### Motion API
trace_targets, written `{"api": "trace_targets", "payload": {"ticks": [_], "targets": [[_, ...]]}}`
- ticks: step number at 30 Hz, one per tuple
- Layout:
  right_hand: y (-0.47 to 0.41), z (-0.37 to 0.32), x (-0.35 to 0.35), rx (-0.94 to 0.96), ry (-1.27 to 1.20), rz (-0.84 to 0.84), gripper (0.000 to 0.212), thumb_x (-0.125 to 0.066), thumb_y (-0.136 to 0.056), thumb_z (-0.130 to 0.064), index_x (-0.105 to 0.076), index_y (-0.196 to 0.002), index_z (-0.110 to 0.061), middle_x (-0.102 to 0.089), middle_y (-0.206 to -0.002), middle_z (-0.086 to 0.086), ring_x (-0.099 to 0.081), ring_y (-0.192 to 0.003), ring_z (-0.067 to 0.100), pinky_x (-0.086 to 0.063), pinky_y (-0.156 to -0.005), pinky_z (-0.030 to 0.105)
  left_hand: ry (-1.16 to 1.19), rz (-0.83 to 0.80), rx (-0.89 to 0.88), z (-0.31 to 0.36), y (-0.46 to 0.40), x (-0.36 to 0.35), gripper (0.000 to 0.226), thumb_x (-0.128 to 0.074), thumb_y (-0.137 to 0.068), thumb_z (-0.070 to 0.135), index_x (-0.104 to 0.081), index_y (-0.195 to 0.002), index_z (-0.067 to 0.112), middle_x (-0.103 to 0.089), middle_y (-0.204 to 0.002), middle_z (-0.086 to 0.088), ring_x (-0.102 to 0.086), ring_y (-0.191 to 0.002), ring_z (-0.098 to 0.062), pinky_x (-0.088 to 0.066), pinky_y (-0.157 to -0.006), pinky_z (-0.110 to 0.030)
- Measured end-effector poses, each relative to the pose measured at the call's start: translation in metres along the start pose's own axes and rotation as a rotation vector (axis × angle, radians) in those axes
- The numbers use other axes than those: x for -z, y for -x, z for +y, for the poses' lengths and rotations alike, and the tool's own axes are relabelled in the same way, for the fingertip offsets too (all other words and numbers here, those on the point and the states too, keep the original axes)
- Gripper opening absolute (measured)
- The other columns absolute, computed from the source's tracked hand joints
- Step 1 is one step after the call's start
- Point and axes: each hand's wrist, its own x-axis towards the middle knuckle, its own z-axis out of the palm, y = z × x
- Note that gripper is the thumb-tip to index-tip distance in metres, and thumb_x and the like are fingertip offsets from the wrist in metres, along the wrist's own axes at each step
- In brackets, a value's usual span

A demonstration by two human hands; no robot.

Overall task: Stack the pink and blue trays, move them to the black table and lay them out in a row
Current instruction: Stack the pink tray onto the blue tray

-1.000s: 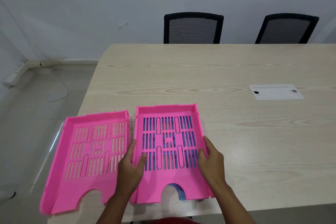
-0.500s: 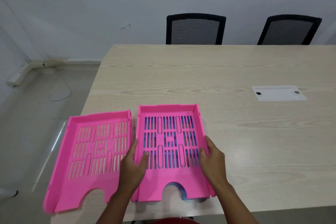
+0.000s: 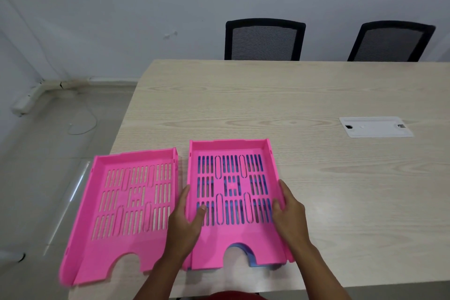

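A pale wood-grain table (image 3: pixel 280 105) is filling most of the view, with two black mesh chairs (image 3: pixel 265 40) tucked in at its far edge and a white cable hatch (image 3: pixel 376 126) sitting flush in the top at the right; no black table is showing anywhere in view. A loose pink tray (image 3: pixel 126 204) is lying at the near-left corner, its left side hanging out past the table edge, just beside the stack but not touching it. To its right a second pink tray (image 3: pixel 231 202) is sitting nested on a blue tray (image 3: pixel 250 257); blue is showing only through the slots and at the near notch. The person's left hand (image 3: pixel 185 221) is gripping the stack's left wall, thumb hooked inside on the slotted floor, fingers wrapped outside; the right hand (image 3: pixel 289 212) is clamping the right wall the same way; both are closed on the pink-on-blue stack, neither one flat or free. The trays are looking like thin rigid moulded plastic, probably light and a bit slick, so nested ones could be sliding apart if tilted; taking hold at the two long side walls around mid-length seems right, keeping it level; the loose tray is likely going onto the stack next.
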Motion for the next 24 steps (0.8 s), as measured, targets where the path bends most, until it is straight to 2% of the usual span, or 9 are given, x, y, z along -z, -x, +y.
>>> {"api": "trace_targets", "payload": {"ticks": [4,8,12,13,15,17,19,22,24], "targets": [[-0.006,-0.002,0.002,0.027,0.008,0.003,0.057,-0.047,-0.097,-0.01,-0.037,-0.153,-0.015,-0.064,-0.134,0.008,-0.065,-0.115,0.024,-0.051,-0.104,0.042,-0.005,0.002,-0.002,-0.001,-0.005,-0.004,0.069,-0.065,-0.094,0.028,-0.028,-0.152,0.036,-0.027,-0.152,0.018,-0.029,-0.146,-0.02,-0.026,-0.118,-0.047],[-0.013,-0.007,0.003,0.049,-0.002,-0.013,0.056,-0.047,-0.098,-0.009,-0.036,-0.153,-0.013,-0.066,-0.129,0.007,-0.066,-0.108,0.02,-0.051,-0.102,0.035,-0.005,0.01,-0.017,0.004,-0.015,-0.007,0.069,-0.064,-0.094,0.024,-0.029,-0.152,0.035,-0.027,-0.151,0.017,-0.03,-0.146,-0.021,-0.026,-0.118,-0.047],[-0.02,-0.006,0.002,0.018,-0.004,-0.021,0.059,-0.047,-0.098,-0.009,-0.032,-0.155,-0.013,-0.067,-0.123,0.007,-0.066,-0.096,0.015,-0.049,-0.09,0.022,-0.005,0.005,-0.006,0.006,-0.023,-0.008,0.07,-0.064,-0.094,0.023,-0.027,-0.153,0.036,-0.029,-0.158,0.008,-0.03,-0.147,-0.024,-0.029,-0.117,-0.051],[-0.022,-0.005,0.001,0.017,0.003,-0.025,0.058,-0.046,-0.098,-0.008,-0.032,-0.155,-0.013,-0.07,-0.116,0.006,-0.067,-0.087,0.014,-0.05,-0.083,0.018,-0.004,0.005,-0.004,0.005,-0.024,-0.008,0.07,-0.064,-0.094,0.023,-0.027,-0.152,0.037,-0.029,-0.157,0.01,-0.03,-0.147,-0.024,-0.029,-0.117,-0.051],[-0.025,-0.002,0.002,0.028,0.037,-0.027,0.058,-0.043,-0.098,-0.003,-0.035,-0.154,-0.014,-0.07,-0.088,0.004,-0.062,-0.064,0.01,-0.045,-0.061,0.006,-0.001,0.008,-0.004,0.006,-0.024,-0.009,0.07,-0.064,-0.094,0.024,-0.028,-0.152,0.036,-0.027,-0.151,0.016,-0.03,-0.147,-0.024,-0.029,-0.117,-0.05],[-0.027,0.001,0.004,0.031,0.057,-0.016,0.059,-0.041,-0.096,0.002,-0.038,-0.153,-0.015,-0.064,-0.07,0.002,-0.056,-0.053,0.01,-0.043,-0.05,0.008,-0.003,0.013,0.003,0.008,-0.022,-0.011,0.068,-0.064,-0.094,0.025,-0.03,-0.153,0.033,-0.026,-0.148,0.018,-0.031,-0.146,-0.025,-0.029,-0.117,-0.05],[-0.027,0.002,0.008,0.038,0.071,-0.004,0.058,-0.04,-0.096,0.003,-0.041,-0.151,-0.014,-0.061,-0.067,0.001,-0.055,-0.052,0.01,-0.043,-0.05,0.007,-0.002,0.013,0.005,0.007,-0.02,-0.012,0.067,-0.063,-0.095,0.025,-0.031,-0.153,0.031,-0.03,-0.153,0.013,-0.033,-0.145,-0.026,-0.03,-0.116,-0.05],[-0.024,0.003,0.011,0.025,0.063,0.012,0.058,-0.041,-0.096,0.003,-0.041,-0.151,-0.014,-0.066,-0.073,0.006,-0.06,-0.057,0.013,-0.044,-0.052,0.007,-0.005,0.004,0.006,0.003,-0.02,-0.013,0.066,-0.063,-0.095,0.024,-0.031,-0.152,0.032,-0.035,-0.158,0.001,-0.035,-0.145,-0.026,-0.03,-0.116,-0.048],[-0.022,0.004,0.011,0.008,0.061,0.014,0.057,-0.041,-0.097,0.002,-0.04,-0.151,-0.014,-0.067,-0.076,0.005,-0.063,-0.06,0.014,-0.045,-0.051,0.008,-0.006,-0.004,0.013,0.003,-0.019,-0.013,0.066,-0.063,-0.095,0.023,-0.032,-0.153,0.031,-0.035,-0.155,0.005,-0.034,-0.145,-0.025,-0.027,-0.115,-0.044]]}}
